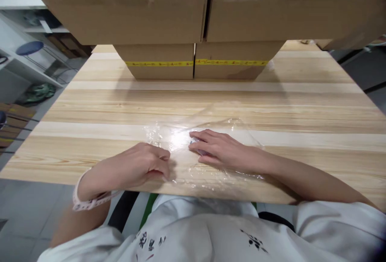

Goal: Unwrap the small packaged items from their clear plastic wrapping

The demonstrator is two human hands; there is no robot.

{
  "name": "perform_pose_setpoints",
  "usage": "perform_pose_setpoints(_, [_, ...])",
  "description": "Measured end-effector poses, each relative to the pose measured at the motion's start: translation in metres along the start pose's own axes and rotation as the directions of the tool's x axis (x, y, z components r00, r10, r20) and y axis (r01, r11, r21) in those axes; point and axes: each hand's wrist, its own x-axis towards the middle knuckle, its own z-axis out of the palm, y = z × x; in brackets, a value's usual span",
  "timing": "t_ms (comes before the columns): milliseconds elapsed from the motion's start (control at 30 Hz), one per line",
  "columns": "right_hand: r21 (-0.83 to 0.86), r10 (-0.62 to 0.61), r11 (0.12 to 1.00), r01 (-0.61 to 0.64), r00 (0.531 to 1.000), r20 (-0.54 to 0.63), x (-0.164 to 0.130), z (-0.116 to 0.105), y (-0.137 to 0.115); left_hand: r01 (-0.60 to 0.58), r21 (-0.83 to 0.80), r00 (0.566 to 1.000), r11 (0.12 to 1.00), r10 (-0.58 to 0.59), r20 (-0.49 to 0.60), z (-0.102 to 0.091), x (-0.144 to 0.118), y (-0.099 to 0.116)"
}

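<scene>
A thin, clear plastic bag or sheet [211, 175] lies spread and wrinkled on the table in front of me. My left hand [141, 163] is closed at its left edge, thumb and fingers pinched together on the plastic. My right hand [220, 149] rests palm down on the plastic, fingers stretched out to the left. Under those fingers shows a bit of something small and whitish with dark marks [195, 140]; the hand hides most of it. Bright glare covers the plastic between the two hands.
Stacked cardboard boxes [144, 13] rise at the back of the wooden table [90, 105], the lower ones crossed by yellow tape [163, 64]. The table's front edge runs close to my body. At the left stand a blue stool [29, 48] and shelves.
</scene>
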Motion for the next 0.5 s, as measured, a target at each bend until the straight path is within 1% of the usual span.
perform_pose_setpoints(67, [-0.003,0.003,1.0,-0.003,1.0,0.01,0.0,-0.001,0.001,0.054,-0.052,0.998,0.997,-0.055,-0.011,0.012,-0.018,-0.006])
perform_pose_setpoints(133, [0.0,0.0,1.0,0.0,1.0,0.004,-0.001,0.0,0.002,0.124,-0.133,0.992,0.983,-0.125,0.0,0.019,-0.036,-0.009])
perform_pose_setpoints(200, [-0.001,0.001,1.0,-0.001,1.0,-0.006,-0.002,0.002,0.001,0.198,-0.177,0.979,0.964,-0.204,-0.017,0.017,-0.049,-0.008])
perform_pose_setpoints(267, [-0.03,0.022,0.999,-0.023,1.0,-0.012,-0.004,0.002,-0.003,0.264,-0.171,0.954,0.949,-0.283,-0.098,0.011,-0.052,-0.002])
perform_pose_setpoints(333, [-0.099,0.062,0.993,-0.063,0.998,-0.016,-0.005,0.002,-0.011,0.282,-0.146,0.926,0.948,-0.308,-0.219,0.007,-0.041,0.005])
perform_pose_setpoints(367, [-0.152,0.086,0.984,-0.088,0.996,-0.017,-0.005,0.001,-0.015,0.278,-0.129,0.914,0.952,-0.303,-0.269,0.006,-0.031,0.007])
perform_pose_setpoints(400, [-0.215,0.115,0.97,-0.116,0.993,-0.017,-0.004,0.001,-0.02,0.252,-0.111,0.909,0.961,-0.275,-0.314,0.007,-0.019,0.007])
perform_pose_setpoints(433, [-0.282,0.149,0.948,-0.146,0.989,-0.013,-0.003,0.0,-0.024,0.243,-0.094,0.904,0.966,-0.26,-0.34,0.01,-0.005,0.006])
perform_pose_setpoints(500, [-0.403,0.208,0.895,-0.193,0.978,-0.007,-0.001,0.002,-0.031,0.196,-0.075,0.908,0.978,-0.21,-0.362,0.018,0.022,-0.003])
